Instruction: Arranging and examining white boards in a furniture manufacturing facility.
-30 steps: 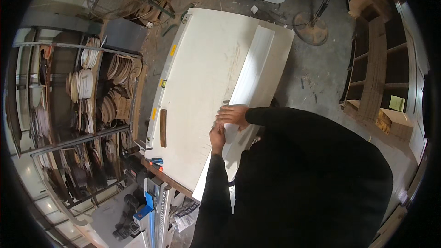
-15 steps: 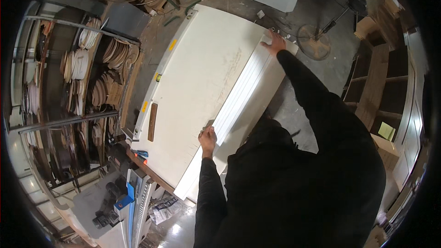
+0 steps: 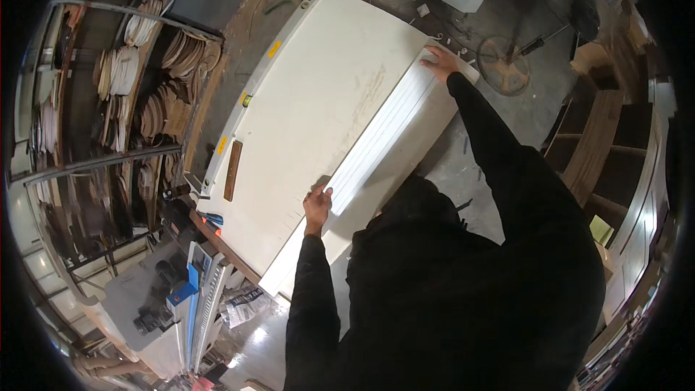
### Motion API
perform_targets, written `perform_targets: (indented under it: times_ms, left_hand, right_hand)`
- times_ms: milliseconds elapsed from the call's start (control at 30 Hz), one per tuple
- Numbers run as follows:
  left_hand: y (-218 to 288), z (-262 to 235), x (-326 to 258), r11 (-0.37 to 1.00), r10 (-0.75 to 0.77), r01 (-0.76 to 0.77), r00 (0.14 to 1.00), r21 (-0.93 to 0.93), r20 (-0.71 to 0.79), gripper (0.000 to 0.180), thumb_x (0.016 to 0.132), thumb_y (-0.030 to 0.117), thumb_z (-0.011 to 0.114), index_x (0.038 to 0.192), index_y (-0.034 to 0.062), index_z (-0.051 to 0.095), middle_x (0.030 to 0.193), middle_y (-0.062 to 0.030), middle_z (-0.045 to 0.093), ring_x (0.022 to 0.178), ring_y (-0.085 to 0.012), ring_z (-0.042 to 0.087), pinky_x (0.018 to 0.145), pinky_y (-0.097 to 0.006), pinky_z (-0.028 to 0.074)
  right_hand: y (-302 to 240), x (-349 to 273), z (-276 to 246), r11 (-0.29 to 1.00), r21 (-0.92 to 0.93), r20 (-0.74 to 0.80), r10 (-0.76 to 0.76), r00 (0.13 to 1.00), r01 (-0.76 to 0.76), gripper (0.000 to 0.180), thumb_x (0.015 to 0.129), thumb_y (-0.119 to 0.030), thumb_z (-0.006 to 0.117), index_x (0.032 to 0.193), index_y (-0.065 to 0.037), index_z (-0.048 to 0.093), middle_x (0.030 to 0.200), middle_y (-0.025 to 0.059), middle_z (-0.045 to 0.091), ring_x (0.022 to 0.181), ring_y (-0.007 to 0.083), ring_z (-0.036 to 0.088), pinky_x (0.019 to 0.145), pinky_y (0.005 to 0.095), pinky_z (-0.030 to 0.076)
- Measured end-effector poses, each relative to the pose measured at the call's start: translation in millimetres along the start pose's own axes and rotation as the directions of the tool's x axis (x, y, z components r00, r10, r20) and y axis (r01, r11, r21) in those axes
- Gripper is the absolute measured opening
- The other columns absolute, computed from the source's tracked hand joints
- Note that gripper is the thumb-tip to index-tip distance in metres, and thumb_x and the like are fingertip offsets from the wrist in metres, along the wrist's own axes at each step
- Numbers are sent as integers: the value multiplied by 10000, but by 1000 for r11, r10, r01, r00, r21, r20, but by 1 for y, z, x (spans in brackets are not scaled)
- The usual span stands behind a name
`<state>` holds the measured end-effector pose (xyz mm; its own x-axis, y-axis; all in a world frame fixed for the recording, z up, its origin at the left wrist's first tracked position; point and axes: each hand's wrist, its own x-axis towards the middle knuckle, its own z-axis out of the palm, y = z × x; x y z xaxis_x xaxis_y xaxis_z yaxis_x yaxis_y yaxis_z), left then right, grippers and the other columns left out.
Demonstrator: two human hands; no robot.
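left hand (image 3: 317, 205) grips the near end of a stack of white panels (image 3: 384, 134) on the desk (image 3: 304, 108); right hand (image 3: 439, 63) lies flat on the far end, steadying the long stack.

The person wears a plain black long-sleeved top, loose and matte, with no visible print or markings. Both sleeves run to the wrists, leaving the left hand (image 3: 317, 205) and right hand (image 3: 440, 63) bare, without gloves, rings or a watch showing.

The white panel (image 3: 333, 108) looks smooth and matt, scuffed brown mid-surface; the white strips (image 3: 384, 137) look glossier; concrete floor (image 3: 528, 108) rough.
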<state>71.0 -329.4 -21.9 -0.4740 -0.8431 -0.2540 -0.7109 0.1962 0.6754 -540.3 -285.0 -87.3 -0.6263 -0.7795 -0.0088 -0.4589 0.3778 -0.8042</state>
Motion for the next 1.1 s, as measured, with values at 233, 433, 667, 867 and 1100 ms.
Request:
perform_targets:
  times_ms: [233,433,667,867,1100]
  left_hand:
    - [-7,-7,-1,998,-6,4,999,60,36,356,1037,372,722,1257,97,772,836,-190,728,802,-321,682,810,-437,561]
    - [2,-9,-10,989,-27,27,1000,142,-4,275,1030,276,692,1215,91,775,819,-197,737,832,-413,697,841,-476,560]
    - [11,-4,-21,990,76,-46,972,137,-222,276,1002,321,708,1215,160,778,959,-93,784,1012,-350,702,1037,-505,494]
    - [15,4,-32,977,120,-85,977,194,-179,560,1055,526,586,1442,124,627,1326,-154,700,1326,-364,587,1177,-507,390]
    - [-39,-6,-84,976,118,-37,918,215,-379,608,1043,511,601,1454,63,600,1289,-160,698,1242,-363,617,1149,-488,425]
  right_hand:
    - [-21,-3,0,1000,-9,50,29,998,-29,655,893,-392,856,1434,-85,648,1448,158,678,1321,347,646,1097,430,513]
    - [-13,5,9,999,-29,82,-29,996,31,673,921,-382,838,1469,-71,605,1484,157,642,1367,327,612,1125,404,493]
    - [-68,-21,46,813,-461,-129,-458,879,356,627,955,-457,764,1417,-57,624,1355,193,690,1269,400,631,1089,524,481]
    - [-230,-194,152,571,-117,626,-593,507,812,1199,653,-560,965,1572,-7,430,1569,233,500,1495,411,420,1275,580,256]
    - [-269,-275,212,459,-157,826,-425,371,875,1347,584,-614,979,1609,-15,342,1538,183,501,1483,352,405,1286,572,199]
